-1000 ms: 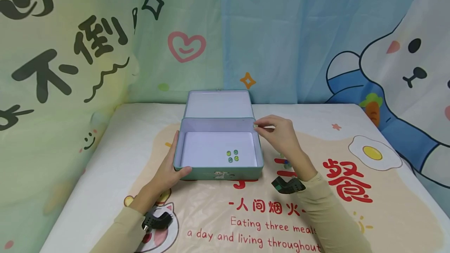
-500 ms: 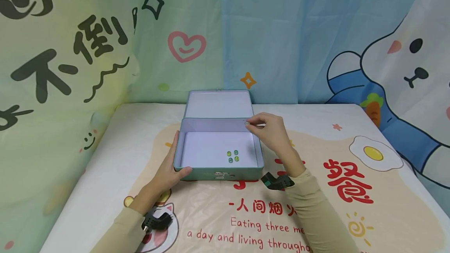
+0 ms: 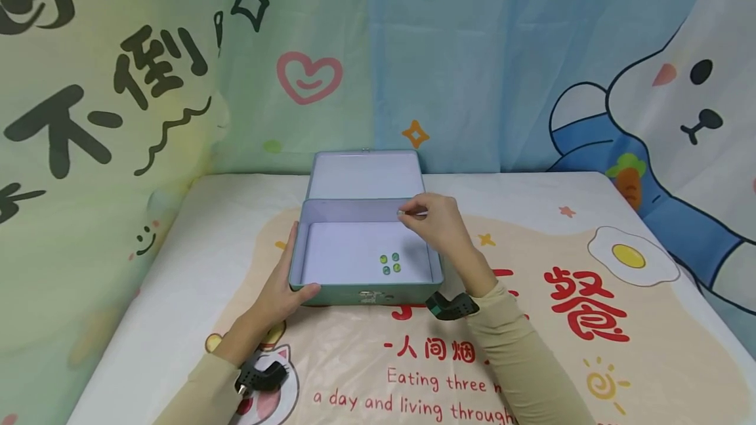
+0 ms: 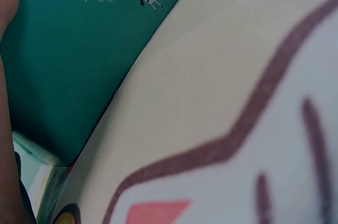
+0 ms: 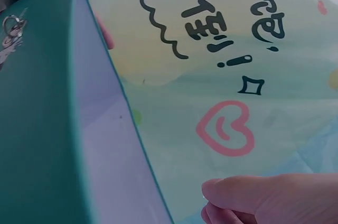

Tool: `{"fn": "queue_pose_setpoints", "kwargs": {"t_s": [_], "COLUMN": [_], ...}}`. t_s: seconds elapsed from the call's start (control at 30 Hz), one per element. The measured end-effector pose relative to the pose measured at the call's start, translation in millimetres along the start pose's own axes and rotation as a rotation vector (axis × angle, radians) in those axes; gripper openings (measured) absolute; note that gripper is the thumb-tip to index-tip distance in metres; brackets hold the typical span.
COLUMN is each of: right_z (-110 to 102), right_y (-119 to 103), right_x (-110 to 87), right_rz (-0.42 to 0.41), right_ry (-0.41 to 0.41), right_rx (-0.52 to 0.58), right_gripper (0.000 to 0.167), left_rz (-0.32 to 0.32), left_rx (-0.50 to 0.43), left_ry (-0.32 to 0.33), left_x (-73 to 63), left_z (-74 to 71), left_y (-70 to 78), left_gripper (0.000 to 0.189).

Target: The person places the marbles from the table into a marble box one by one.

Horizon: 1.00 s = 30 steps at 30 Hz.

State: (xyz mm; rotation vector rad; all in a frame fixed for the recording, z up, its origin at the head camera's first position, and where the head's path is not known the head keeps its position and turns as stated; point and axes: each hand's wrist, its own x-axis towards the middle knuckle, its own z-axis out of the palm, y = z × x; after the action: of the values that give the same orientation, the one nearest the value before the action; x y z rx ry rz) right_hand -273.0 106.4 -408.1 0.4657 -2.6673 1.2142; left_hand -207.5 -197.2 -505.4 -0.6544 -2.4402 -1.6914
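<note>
A green metal tin box (image 3: 336, 294) with a pale inside stands with its hinged lid (image 3: 366, 174) tipped back. My left hand (image 3: 277, 290) holds its left side, thumb round the front corner and fingers along the side wall. Several small round green beads (image 3: 384, 259) lie grouped on the box floor, right of the middle. Over the right rear of the box, my right hand (image 3: 436, 223) pinches a tiny pale bead (image 3: 401, 212) between thumb and fingertips, mostly hidden by them. The right wrist view has the thumb (image 5: 232, 192) beyond the box's rim.
A printed cloth (image 3: 354, 359) with red lettering covers the table under the box. Behind it hangs a patterned curtain (image 3: 449, 71). The raised lid stands near the table's back edge. Dark wrist cameras (image 3: 262, 376) sit on both wrists.
My right hand has moved left, from beside the box's right rear corner to over its inside, still pinching the bead. The left hand keeps its hold on the box.
</note>
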Motion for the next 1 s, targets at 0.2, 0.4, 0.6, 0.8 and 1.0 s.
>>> {"fn": "queue_pose_setpoints", "kwargs": {"t_s": [0.2, 0.4, 0.6, 0.8, 1.0], "right_z": [15, 31, 42, 45, 45], "right_y": [-3, -2, 1, -4, -3], "right_x": [0.4, 0.4, 0.4, 0.8, 1.1], "right_rz": [-0.05, -0.12, -0.156, -0.164, -0.098], "right_ry": [-0.062, -0.121, -0.185, -0.316, -0.399], "right_rx": [-0.039, -0.136, -0.278, -0.382, -0.422], "right_gripper": [0.01, 0.008, 0.006, 0.005, 0.006], "left_rz": [-0.012, -0.004, -0.007, -0.011, -0.022], "left_rx": [0.007, -0.005, 0.001, -0.002, 0.009], "left_ry": [0.008, 0.002, -0.001, 0.012, 0.006], "left_x": [-3.3, -2.0, -2.1, -1.4, -0.6], "left_z": [-0.9, 0.0, 0.0, -1.5, 0.4], "left_y": [0.4, 1.1, 2.0, 1.3, -0.1], "left_gripper": [0.113, 0.112, 0.112, 0.111, 0.112]}}
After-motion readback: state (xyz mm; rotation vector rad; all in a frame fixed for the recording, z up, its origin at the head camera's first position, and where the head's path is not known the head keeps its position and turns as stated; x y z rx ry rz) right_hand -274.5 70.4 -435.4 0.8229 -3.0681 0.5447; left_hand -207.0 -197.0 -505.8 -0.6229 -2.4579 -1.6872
